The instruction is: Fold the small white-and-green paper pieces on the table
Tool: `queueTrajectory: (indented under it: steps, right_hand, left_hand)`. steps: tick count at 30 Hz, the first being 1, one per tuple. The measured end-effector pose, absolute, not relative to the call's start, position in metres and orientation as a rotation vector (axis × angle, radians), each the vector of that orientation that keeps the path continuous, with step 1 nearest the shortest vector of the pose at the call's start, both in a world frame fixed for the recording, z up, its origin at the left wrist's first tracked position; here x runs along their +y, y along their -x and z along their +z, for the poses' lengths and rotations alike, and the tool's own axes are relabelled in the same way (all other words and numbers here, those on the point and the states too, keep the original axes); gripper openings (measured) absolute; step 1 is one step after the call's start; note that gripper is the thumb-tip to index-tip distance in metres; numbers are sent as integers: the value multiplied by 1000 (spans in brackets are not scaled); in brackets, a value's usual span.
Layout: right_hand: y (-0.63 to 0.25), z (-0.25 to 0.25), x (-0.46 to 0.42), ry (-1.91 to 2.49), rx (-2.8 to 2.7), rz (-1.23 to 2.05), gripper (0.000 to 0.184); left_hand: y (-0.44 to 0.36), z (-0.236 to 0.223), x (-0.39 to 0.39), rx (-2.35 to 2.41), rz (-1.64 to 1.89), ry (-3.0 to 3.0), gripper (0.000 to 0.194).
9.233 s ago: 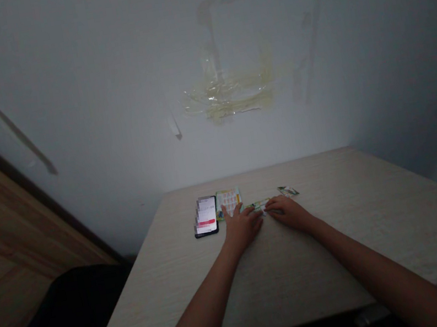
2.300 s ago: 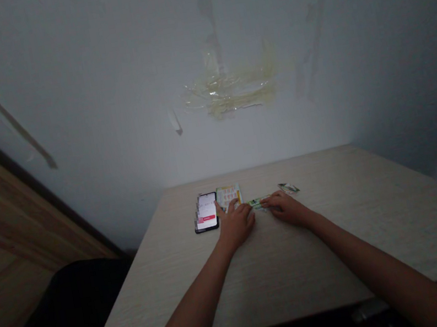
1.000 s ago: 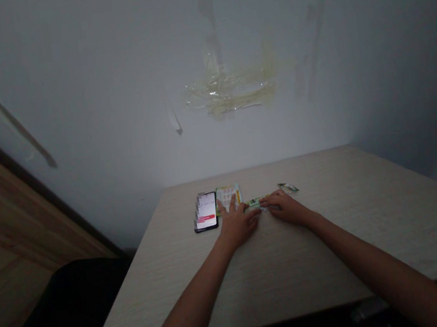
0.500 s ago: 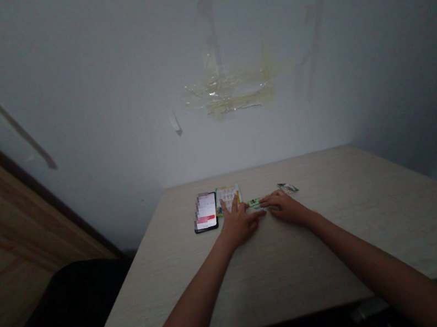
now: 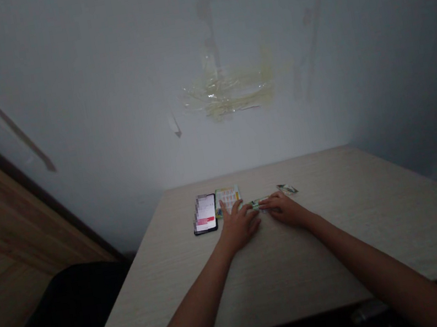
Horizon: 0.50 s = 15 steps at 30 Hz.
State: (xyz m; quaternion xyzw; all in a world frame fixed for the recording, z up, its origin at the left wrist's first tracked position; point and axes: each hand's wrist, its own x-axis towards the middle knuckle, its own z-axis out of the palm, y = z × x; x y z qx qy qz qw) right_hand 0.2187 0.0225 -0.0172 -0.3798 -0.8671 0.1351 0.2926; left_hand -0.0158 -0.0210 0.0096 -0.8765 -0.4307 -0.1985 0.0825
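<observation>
A narrow green printed paper strip point(image 5: 255, 204) lies flat on the table, partly covered by my fingers. My left hand point(image 5: 238, 228) is open, its fingers spread, with some fingertips at the strip's left end and others on the lower edge of a colourful printed leaflet point(image 5: 228, 196). From the other side, my right hand point(image 5: 287, 209) has its fingers together on the strip's right end, closed over it. Just beyond that hand rests a small folded green-and-white paper piece point(image 5: 287, 189). Dim light hides the strip's fine print.
Left of the leaflet lies a phone point(image 5: 205, 213) with a lit screen, partly blurred. The pale wooden table point(image 5: 304, 272) meets a wall point(image 5: 114, 91) with tape marks at its back edge. A dark rounded shape point(image 5: 72, 316) stands beyond the table's left side.
My left forefinger and thumb have drawn in from their stretched position toward the strip's left end. My right hand has shifted slightly left and stays on the strip.
</observation>
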Motion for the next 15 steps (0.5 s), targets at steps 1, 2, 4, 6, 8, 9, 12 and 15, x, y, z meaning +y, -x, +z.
queueTrajectory:
  steps: [1,2,4,6,8,9,12,15]
  right_hand:
    - [-219,-17,22,1014,-2311,356,43]
    - [-218,-17,22,1013,-2313,352,43]
    - [-218,-18,23,1007,-2314,348,43]
    - [-218,-18,22,1005,-2312,342,43]
    - [-217,-16,22,1004,-2322,318,43]
    - [-216,-15,21,1003,-2330,301,43]
    - [-214,-12,19,1007,-2349,263,43]
    - [-213,-10,17,1025,-2347,252,42]
  left_hand:
    - [16,10,-21,-1265,-585,2651,32]
    - [16,10,-20,-1253,-579,2680,33]
    - [16,10,-19,-1258,-573,2713,33]
    - [17,10,-19,-1293,-576,2714,33]
    - [18,10,-18,-1326,-579,2699,32]
    - [19,10,-18,-1342,-582,2685,31]
    - [22,12,-18,-1380,-591,2643,29]
    - [23,12,-17,-1383,-588,2629,29]
